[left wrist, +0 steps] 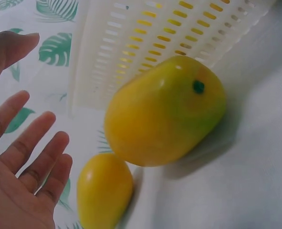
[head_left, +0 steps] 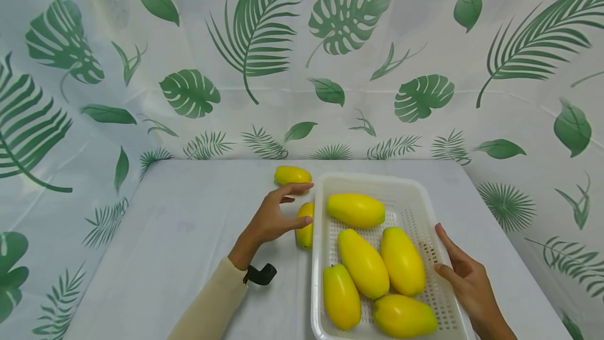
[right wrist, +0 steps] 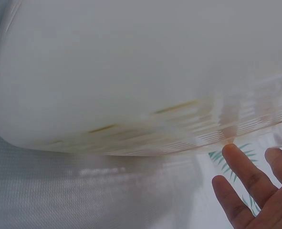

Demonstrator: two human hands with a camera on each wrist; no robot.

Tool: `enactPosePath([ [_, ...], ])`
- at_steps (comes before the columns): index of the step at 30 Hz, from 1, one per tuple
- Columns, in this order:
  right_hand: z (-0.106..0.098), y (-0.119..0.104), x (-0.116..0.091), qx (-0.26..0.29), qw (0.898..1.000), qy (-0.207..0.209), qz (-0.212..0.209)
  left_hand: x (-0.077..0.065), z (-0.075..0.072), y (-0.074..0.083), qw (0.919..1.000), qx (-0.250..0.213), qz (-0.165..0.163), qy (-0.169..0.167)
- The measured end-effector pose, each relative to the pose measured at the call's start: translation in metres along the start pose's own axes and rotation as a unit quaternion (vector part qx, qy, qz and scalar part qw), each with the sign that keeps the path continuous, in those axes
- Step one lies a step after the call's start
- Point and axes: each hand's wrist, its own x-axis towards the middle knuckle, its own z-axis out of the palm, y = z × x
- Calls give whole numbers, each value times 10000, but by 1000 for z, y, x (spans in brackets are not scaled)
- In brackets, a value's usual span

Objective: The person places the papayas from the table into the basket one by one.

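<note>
My left hand (head_left: pixel 273 216) hovers at the left side of a white perforated plastic basket (head_left: pixel 373 176), thumb and fingers spread apart with nothing between them. Below it, a yellow papaya (head_left: pixel 305 232) lies on the table against the basket's side, partly hidden by the rim; the left wrist view shows its green-tinged end (left wrist: pixel 179 105). Another papaya (head_left: pixel 292 174) lies farther back, just beyond the fingers. On the opposite side my right hand (head_left: pixel 467 277) holds the basket's long edge, thumb at the rim and fingers along the outer wall. Several papayas (head_left: pixel 363 264) lie inside the basket.
A pale cloth covers the table (head_left: pixel 189 224). Behind it and along both sides hangs a white curtain (head_left: pixel 283 114) printed with green leaves. A black device (head_left: pixel 261 274) is strapped at my left wrist, beside the beige sleeve (head_left: pixel 209 303).
</note>
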Motion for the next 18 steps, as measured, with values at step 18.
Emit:
enactPosePath([
  [18, -1, 1, -1, -6, 9999, 7, 148, -3, 6, -15, 9993, -107, -318, -137],
])
